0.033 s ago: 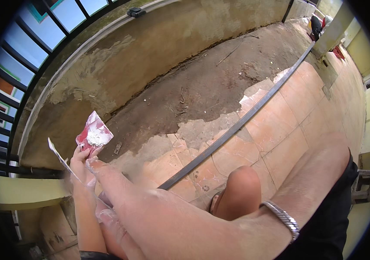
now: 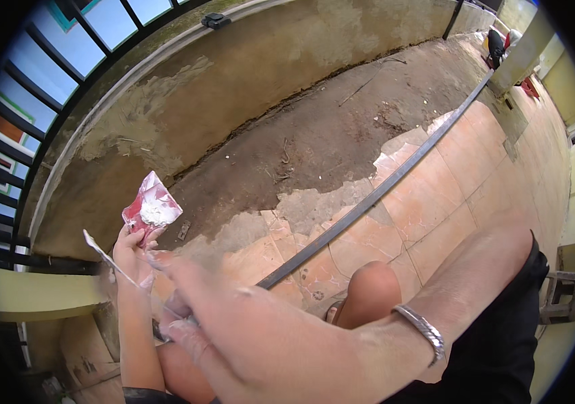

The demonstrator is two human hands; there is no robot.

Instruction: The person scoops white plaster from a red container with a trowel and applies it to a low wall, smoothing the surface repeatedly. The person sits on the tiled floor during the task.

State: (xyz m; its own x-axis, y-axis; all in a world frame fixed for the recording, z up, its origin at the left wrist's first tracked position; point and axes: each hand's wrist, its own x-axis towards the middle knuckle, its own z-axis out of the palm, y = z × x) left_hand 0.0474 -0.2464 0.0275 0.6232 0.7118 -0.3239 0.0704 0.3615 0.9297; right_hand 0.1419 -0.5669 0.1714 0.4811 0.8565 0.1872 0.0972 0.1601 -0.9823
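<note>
My left hand (image 2: pixel 134 254) pinches a flat, roughly square red piece (image 2: pixel 140 214) by its lower edge, at the left by the wall. A dollop of white paste (image 2: pixel 159 211) lies on that piece. Close in front is my right hand (image 2: pixel 223 323), white powder on its fingers, which curl round something mostly hidden. From it a thin blade (image 2: pixel 113 260), seen edge-on and smeared white, rises beside my left wrist; it looks like a putty knife. Its handle is hidden by my right hand.
A long grey metal bar (image 2: pixel 375 195) crosses the broken orange tiles (image 2: pixel 449 161). Beyond lie bare earth (image 2: pixel 328 128) and a low plastered wall (image 2: pixel 233 87). Black railings (image 2: pixel 38 81) stand left, a concrete block (image 2: pixel 562 296) right. Another person (image 2: pixel 497 48) is by the far post.
My right hand has shifted slightly down and right, and the blade tip sits a little lower. The whole view has moved slightly. My left hand keeps its hold.
</note>
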